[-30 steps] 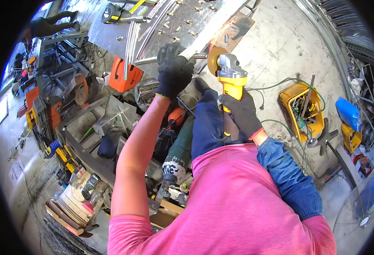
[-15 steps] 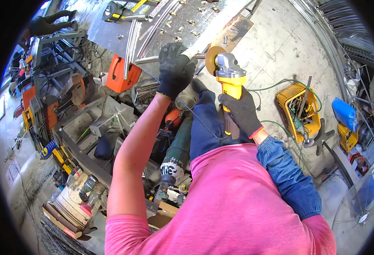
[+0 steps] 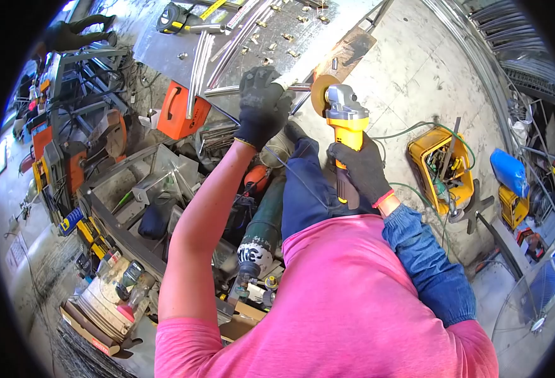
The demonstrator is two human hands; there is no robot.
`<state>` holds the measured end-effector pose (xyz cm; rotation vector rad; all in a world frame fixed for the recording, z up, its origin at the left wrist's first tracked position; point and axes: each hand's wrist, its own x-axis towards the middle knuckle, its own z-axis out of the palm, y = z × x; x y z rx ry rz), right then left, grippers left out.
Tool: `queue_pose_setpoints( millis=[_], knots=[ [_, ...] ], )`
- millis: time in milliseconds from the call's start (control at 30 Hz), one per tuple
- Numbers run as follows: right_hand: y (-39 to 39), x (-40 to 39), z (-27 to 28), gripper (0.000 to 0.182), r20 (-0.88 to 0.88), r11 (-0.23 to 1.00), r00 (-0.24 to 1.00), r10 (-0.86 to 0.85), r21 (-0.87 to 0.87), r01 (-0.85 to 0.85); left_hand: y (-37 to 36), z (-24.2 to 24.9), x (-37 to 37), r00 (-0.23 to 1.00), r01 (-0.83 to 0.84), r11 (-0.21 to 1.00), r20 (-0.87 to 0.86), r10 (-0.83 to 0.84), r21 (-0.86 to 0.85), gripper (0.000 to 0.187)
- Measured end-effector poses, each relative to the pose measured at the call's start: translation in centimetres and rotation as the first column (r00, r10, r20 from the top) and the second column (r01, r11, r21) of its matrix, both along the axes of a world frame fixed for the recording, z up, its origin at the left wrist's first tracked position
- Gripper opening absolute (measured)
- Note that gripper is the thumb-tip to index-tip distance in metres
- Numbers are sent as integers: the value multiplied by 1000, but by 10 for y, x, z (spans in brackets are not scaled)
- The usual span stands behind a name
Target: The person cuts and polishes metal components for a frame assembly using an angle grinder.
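Observation:
My gloved left hand [image 3: 262, 106] is closed around the near end of a bright metal tube [image 3: 298, 70] along the right edge of a metal-topped table [image 3: 158, 39]. In my gloved right hand [image 3: 364, 169] is a yellow and grey angle grinder [image 3: 347, 121], its body pointing away from me. The grinder's brown disc [image 3: 321, 96] overlaps the end of a wooden board [image 3: 355, 49] in this view, to the right of my left hand. Small metal fittings [image 3: 272, 46] are scattered over the tabletop, beside several thin metal rods [image 3: 200, 72].
An orange case [image 3: 182, 112] stands left of my left hand. On the floor to the right are a yellow crate [image 3: 425, 151] of tools and a green cable [image 3: 398, 132]. A green gas cylinder [image 3: 263, 223] lies beside my leg. Another person's legs [image 3: 85, 34] show at the upper left.
The view has shifted slightly, and the grinder appears a little lower and farther right. Both hands keep their holds.

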<state>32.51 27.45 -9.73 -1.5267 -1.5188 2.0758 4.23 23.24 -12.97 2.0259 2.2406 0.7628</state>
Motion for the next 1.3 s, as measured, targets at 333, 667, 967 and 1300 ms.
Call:
queue_pose_setpoints(
  millis=[333,667,967,1300],
  knots=[
    [4,-1,0,48,-14,999,999,-34,2,34,-1,1,-1,1000,-2,1000,-3,2,1,39],
    [4,2,3,47,-16,999,1000,7,-40,-7,-2,0,0,1000,-21,999,-15,21,-32,39],
    [5,2,7,44,3,999,1000,15,-33,-15,-2,-2,-2,1000,-12,1000,22,12,5,38],
    [6,0,15,42,9,998,998,59,37,-59,-1,-5,-2,1000,-8,999,7,9,-36,39]
  ],
)
